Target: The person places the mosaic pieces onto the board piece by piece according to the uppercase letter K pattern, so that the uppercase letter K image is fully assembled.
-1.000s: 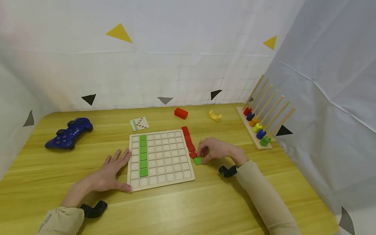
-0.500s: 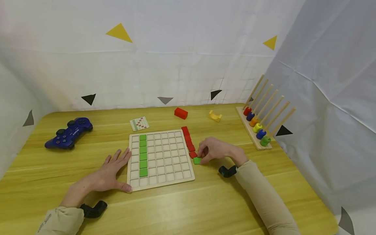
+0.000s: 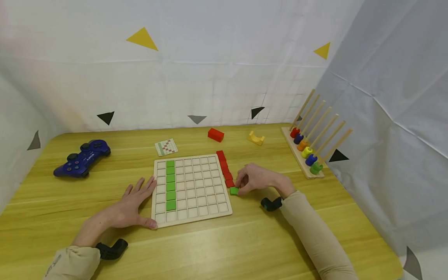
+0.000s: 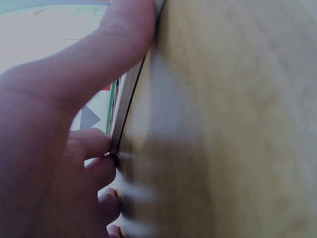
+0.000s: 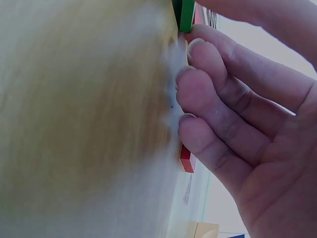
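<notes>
A wooden grid board (image 3: 199,194) lies on the table, with a column of green tiles (image 3: 170,184) filled near its left side. My left hand (image 3: 138,202) rests flat and open beside the board, thumb against its front left corner; the left wrist view shows the hand (image 4: 64,124) against the board's edge (image 4: 126,99). A row of red tiles (image 3: 224,167) runs along the board's right edge. At its near end my right hand (image 3: 246,182) pinches a green tile (image 3: 234,190) low on the table. In the right wrist view, thumb and fingers (image 5: 237,99) close on this green tile (image 5: 186,15), a red tile (image 5: 186,158) behind.
A blue game controller (image 3: 82,158) lies far left. A pattern card (image 3: 166,147), a red block (image 3: 215,135) and a yellow arch block (image 3: 256,138) sit behind the board. A peg rack with coloured rings (image 3: 308,149) stands at the right. White cloth walls enclose the table (image 3: 224,249).
The green tile under my right fingers has shifted slightly left, toward the board. The left hand has not moved.
</notes>
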A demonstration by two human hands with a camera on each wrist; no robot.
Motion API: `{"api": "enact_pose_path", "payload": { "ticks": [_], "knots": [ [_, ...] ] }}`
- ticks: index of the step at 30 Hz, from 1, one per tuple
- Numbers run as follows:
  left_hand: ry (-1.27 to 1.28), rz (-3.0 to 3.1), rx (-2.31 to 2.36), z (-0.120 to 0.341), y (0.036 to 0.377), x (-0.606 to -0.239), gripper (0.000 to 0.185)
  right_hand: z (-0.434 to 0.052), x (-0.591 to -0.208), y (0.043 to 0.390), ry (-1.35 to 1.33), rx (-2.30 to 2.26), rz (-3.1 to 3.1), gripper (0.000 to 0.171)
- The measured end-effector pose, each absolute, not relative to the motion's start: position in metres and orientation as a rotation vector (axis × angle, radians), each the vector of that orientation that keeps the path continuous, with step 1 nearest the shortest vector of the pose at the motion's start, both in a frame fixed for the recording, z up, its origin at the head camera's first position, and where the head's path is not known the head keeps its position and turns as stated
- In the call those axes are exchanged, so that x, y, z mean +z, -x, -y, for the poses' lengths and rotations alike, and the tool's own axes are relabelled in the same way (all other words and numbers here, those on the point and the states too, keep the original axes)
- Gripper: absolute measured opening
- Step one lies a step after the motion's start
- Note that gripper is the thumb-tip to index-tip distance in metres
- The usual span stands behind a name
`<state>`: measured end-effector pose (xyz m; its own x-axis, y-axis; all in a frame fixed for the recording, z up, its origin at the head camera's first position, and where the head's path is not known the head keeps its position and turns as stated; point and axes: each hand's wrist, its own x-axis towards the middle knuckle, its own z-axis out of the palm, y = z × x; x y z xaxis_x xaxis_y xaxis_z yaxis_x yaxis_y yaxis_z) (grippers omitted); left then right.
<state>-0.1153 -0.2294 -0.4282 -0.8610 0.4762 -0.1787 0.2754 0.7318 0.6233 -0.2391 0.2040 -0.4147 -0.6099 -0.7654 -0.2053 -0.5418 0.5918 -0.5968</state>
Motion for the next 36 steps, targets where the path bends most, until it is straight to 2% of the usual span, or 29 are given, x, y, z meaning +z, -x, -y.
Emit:
{"api": "enact_pose_path", "payload": {
  "ticks": [9, 16, 23, 36],
  "knots": [
    [-0.584, -2.607, 0.857, 0.229, 0.116, -0.428, 0.128, -0.204, -0.411, 0.236, 1.029, -0.683, -2.372, 0.013],
    [-0.593, -2.616, 0.860, 0.229, 0.114, -0.428, 0.129, -0.188, -0.392, 0.224, 1.162, -0.743, -2.379, 0.010],
    [-0.600, -2.616, 0.857, 0.229, 0.116, -0.428, 0.129, -0.148, -0.373, 0.209, 1.321, -0.608, -2.416, 0.011],
    [-0.582, -2.621, 0.845, 0.229, 0.116, -0.427, 0.128, -0.052, -0.364, 0.189, 1.538, -0.474, -2.297, 0.017]
  ]
}}
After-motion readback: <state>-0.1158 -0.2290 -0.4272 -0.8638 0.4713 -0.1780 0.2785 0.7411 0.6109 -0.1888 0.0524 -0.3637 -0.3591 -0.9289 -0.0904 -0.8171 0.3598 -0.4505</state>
